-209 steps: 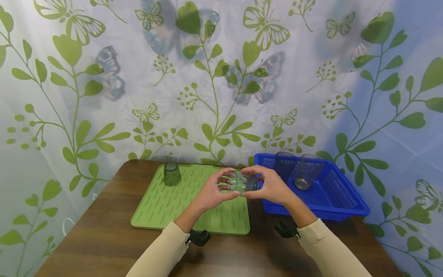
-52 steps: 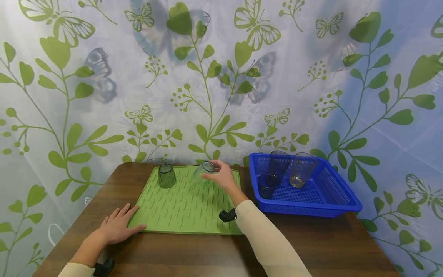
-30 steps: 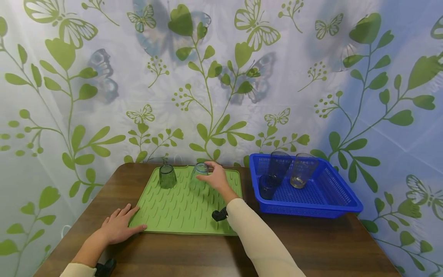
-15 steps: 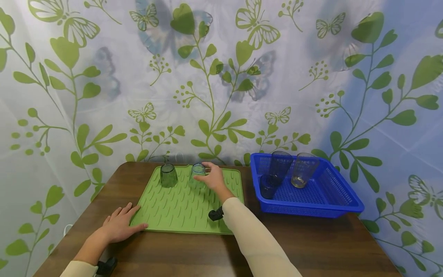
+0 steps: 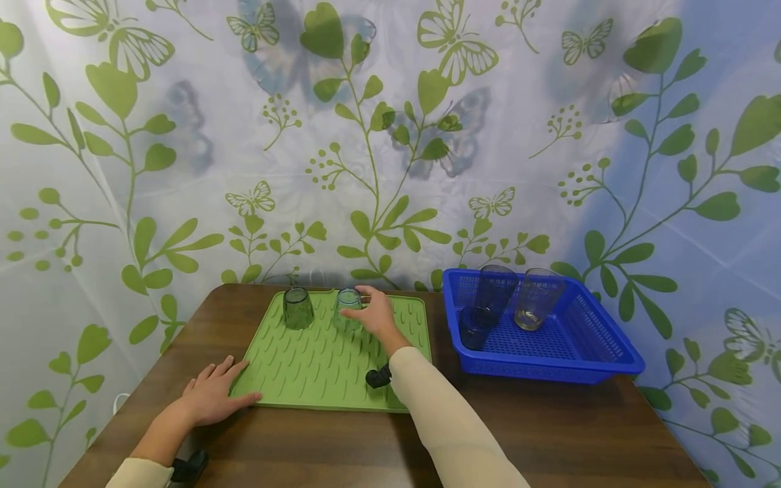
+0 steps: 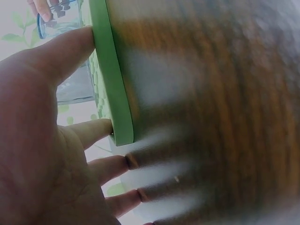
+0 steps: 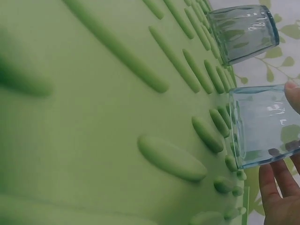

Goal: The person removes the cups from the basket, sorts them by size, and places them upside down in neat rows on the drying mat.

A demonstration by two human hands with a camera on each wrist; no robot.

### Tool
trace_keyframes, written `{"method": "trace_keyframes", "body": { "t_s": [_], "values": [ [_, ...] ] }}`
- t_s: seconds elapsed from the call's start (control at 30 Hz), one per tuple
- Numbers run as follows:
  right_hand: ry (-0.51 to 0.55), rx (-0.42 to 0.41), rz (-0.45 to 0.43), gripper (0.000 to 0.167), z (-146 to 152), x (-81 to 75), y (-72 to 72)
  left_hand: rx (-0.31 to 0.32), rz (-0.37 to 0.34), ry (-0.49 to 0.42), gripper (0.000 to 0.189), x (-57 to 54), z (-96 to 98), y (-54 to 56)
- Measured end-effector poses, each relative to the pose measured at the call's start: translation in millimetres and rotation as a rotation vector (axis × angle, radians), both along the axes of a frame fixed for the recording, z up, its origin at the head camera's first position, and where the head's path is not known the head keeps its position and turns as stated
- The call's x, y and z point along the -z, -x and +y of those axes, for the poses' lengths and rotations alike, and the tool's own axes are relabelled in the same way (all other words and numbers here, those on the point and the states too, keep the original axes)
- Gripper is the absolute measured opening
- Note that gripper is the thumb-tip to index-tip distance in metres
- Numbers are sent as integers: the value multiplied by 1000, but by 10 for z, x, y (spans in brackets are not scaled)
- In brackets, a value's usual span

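Observation:
A clear bluish glass (image 5: pixel 348 310) stands upside down on the green drying mat (image 5: pixel 317 373), near its back edge. My right hand (image 5: pixel 377 314) holds this glass from the right, thumb in front and fingers round the far side; the right wrist view shows the same grip on the glass (image 7: pixel 265 124). Left of it a grey-green glass (image 5: pixel 297 309) also sits upside down on the mat, apart from the first. My left hand (image 5: pixel 210 394) lies with spread fingers at the mat's front left corner. In the left wrist view its thumb and index finger touch the mat's edge (image 6: pixel 115 93).
To the right, a blue plastic basket (image 5: pixel 552 369) stands on the brown wooden table (image 5: pixel 317 451). Inside are a tall dark glass (image 5: pixel 495 291), a tall clear glass (image 5: pixel 538 298) and a short dark glass (image 5: pixel 473 329). A leaf-patterned curtain (image 5: pixel 390 169) hangs behind the table.
Earlier both hands held a glass above the mat; the short dark glass later appears in the basket. My right hand has brought the bluish glass leftward and upright-inverted onto the mat. My left hand stays put lately.

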State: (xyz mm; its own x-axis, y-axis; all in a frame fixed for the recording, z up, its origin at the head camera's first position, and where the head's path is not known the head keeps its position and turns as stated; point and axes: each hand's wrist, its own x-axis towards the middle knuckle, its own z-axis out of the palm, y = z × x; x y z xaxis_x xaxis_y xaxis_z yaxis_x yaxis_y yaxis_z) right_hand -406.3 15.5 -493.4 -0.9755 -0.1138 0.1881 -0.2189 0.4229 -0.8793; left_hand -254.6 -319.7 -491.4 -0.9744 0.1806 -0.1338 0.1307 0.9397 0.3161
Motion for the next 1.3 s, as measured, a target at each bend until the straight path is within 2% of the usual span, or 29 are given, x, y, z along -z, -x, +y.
{"method": "trace_keyframes", "body": {
  "t_s": [0.37, 0.63, 0.9, 1.3],
  "values": [
    [-29, -1, 23, 71, -28, 73, 42, -1, 1, -12, 97, 44, -12, 1],
    [-14, 0, 0, 72, -52, 80, 15, 3, 9, -13, 95, 55, -4, -11],
    [-12, 9, 24, 70, -83, 107, 16, -5, 2, -10, 97, 77, -13, -13],
    [-16, 16, 11, 72, -115, 138, 12, -7, 9, -17, 98, 107, -11, -15]
  ]
}}
